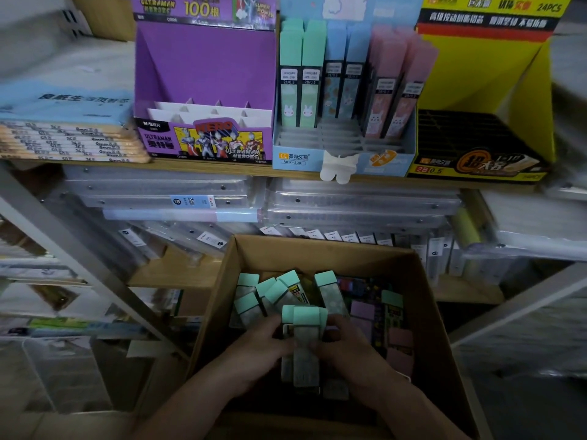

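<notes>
Closest to the lens, the left hand (263, 341) had its fingers curled round one side of a bundle of mint-capped lead cases (305, 319), and the right hand (346, 347) gripped the same bundle from the other side, so both hands were closed on it. The bundle sat low inside the cardboard box (425, 300), with loose mint-capped cases (279, 290) piled toward the box's left and purple and pink packs (362, 311) toward its right. On the shelf (222, 169) above, from the left, lay a stack of notebooks (70, 138), then a purple display box (206, 74) with bare white dividers, then a blue display box (301, 160) with mint, blue and pink cases standing in its back rows and its front slots unfilled, and last a yellow display box (482, 90). The step in hand looked like gathering cases from the carton to restock the blue display, whose mint cases seemed to match. The next move would call for lifting the bundle clear without letting it fan apart, then sliding the cases upright into the free slots before the mint rows.
</notes>
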Tool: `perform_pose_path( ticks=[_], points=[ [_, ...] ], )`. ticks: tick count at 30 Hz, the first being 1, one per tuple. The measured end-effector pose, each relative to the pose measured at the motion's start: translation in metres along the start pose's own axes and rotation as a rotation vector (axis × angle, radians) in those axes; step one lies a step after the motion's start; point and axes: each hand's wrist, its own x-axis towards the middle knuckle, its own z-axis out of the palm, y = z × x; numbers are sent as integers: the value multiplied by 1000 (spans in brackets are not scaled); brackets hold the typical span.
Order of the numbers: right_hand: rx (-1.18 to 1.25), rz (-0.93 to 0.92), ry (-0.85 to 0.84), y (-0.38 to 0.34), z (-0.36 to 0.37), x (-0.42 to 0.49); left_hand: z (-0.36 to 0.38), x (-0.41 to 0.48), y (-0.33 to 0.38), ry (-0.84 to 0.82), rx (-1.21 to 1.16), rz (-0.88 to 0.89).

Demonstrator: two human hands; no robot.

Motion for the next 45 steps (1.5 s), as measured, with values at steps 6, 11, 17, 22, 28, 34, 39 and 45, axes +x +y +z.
perform_pose_path(
  ticks=[6, 11, 17, 22, 28, 34, 39, 45],
  points=[
    [352, 26, -122, -9, -3, -2, 1, -4, 8, 4, -36, 15],
    [487, 3, -291, -25, -1, -13, 4, -9, 18, 63, -80, 75],
    [553, -76, -325, -33, 7, -23, 16, -13, 29, 163, -306, 75],
    [539, -82, -311, -40, -3, -26, 16, -18, 30, 113, -450, 166],
    [609, -194, -364, -47, 1, -33, 22, -19, 29, 168, -633, 223],
    [607, -208, -417, -62, 10, -39, 14, -25, 38, -62, -796, 57],
    [399, -269, -282, -77, 13, -47, 2, -31, 49, -139, -767, 12],
    [169, -350, -54, -93, 12, -70, -11, -39, 64, -234, -696, 49]
  ],
)
